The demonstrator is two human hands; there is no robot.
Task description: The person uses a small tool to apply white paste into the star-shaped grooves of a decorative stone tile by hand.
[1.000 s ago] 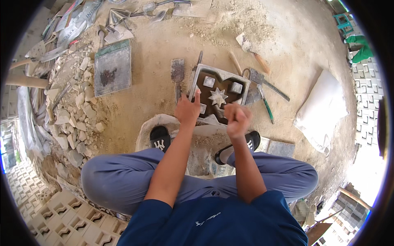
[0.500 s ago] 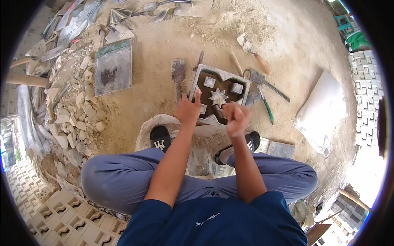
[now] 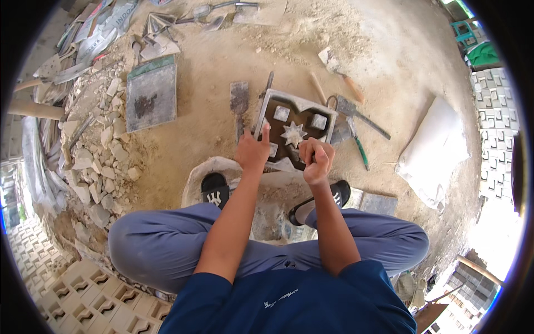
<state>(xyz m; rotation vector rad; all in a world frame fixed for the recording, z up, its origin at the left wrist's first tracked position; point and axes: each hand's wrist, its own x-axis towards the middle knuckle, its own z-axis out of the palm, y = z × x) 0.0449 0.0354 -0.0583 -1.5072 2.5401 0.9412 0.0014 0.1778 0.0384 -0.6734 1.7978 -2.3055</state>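
Observation:
A squarish grey mould (image 3: 306, 100) lies on the ground in front of my feet. Its dark hollow surrounds a pale eight-pointed star (image 3: 293, 134) and pale square blocks (image 3: 319, 121). My left hand (image 3: 253, 151) grips the mould's near left side, thumb stretched along the wall and fingers outside it. Over the near right part of the mould, my right hand (image 3: 317, 158) is closed in a fist; whatever it holds is hidden by the fingers. A flat dark trowel (image 3: 239, 99) lies just left of the mould.
Right of the mould lie a green-handled tool (image 3: 360, 147), a flat dark bar (image 3: 372, 123) and a wooden-handled trowel (image 3: 352, 88). A white sack (image 3: 435, 153) lies farther right. At left are a grey board (image 3: 151, 97) and broken rubble (image 3: 105, 161).
My right hand has turned and shifted slightly left over the mould, its knuckles now closer to the star. My left hand keeps its hold on the mould's side.

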